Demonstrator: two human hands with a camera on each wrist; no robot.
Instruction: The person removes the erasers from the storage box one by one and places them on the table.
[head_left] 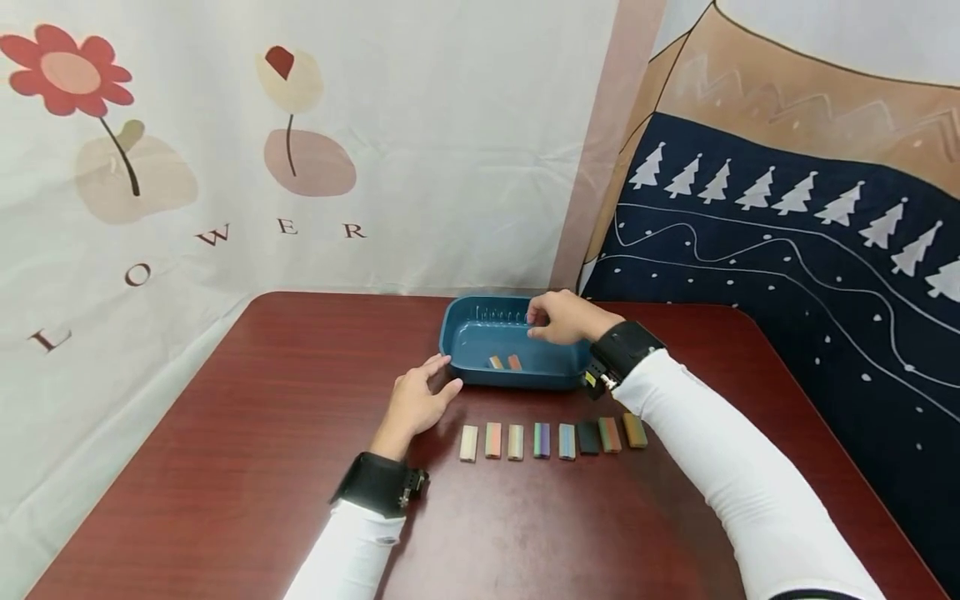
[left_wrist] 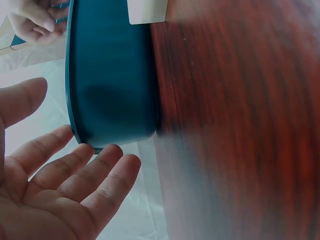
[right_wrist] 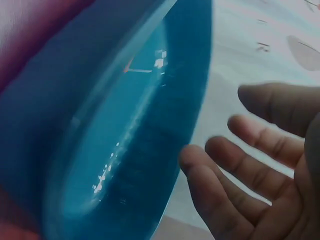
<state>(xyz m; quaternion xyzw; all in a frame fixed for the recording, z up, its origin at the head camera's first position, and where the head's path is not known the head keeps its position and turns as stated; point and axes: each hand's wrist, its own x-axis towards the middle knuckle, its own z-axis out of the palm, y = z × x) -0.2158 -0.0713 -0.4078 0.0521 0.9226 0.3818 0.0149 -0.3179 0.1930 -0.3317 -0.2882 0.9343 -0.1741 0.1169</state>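
A: Where's the tray (head_left: 517,379) sitting?

B: On the dark red table (head_left: 247,467), towards the far edge, in front of the flower curtain (head_left: 225,150). It's a blue rectangular tray with a row of slots in its far wall

A: Anything in it?

B: Two small blocks (head_left: 505,362), orange-toned, lying side by side on the floor of the tray near its front wall

A: And the left hand (head_left: 417,406)?

B: It rests on the table at the tray's near-left corner, fingers straight and relaxed, grasping nothing. In the left wrist view the fingertips (left_wrist: 107,152) lie right up against the tray's rounded corner (left_wrist: 112,125); whether they truly touch it I cannot tell

A: The right hand (head_left: 564,317)?

B: It hangs over the far right part of the tray, above the inside. From the head view the fingers look a little bent, but the right wrist view shows them (right_wrist: 235,165) spread and loose beside the tray's wall (right_wrist: 150,130), with nothing held. So released, both of them

A: What else is on the table?

B: A row of eight blocks (head_left: 552,438) just in front of the tray, set side by side between the two arms: cream, orange, tan, a purple-green one, a blue one, black, a red-green one, brown. A dark blue cloth with white trees (head_left: 787,250) hangs at the right
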